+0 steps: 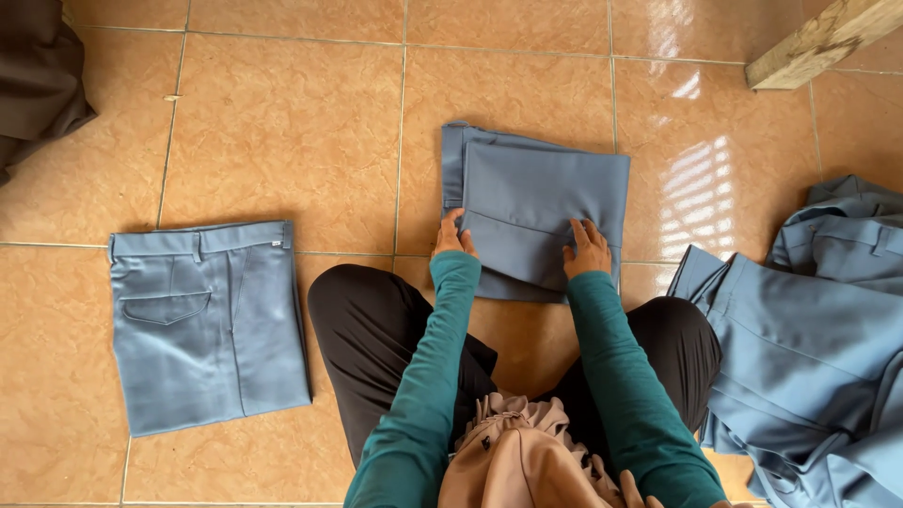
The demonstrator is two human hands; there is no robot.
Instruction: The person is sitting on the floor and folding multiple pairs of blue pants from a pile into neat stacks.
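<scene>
Blue-grey trousers are lying everywhere on the tan tiled floor (282, 132): an unfolded heap (809, 339) at right, a finished folded pair (207, 325) at left. Between them, the half-folded trousers (541, 202) are lying just ahead of the knees, and the slippery layers risk sliding apart. Left hand (452, 237) and right hand (588, 250) are pressing flat, fingers spread, gripping nothing.

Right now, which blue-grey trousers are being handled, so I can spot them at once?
On the tan tile floor, look straight ahead of the kneeling person. The folded trousers lie under the left hand and right hand; unlike the finished pair and loose heap, they are touched.
</scene>
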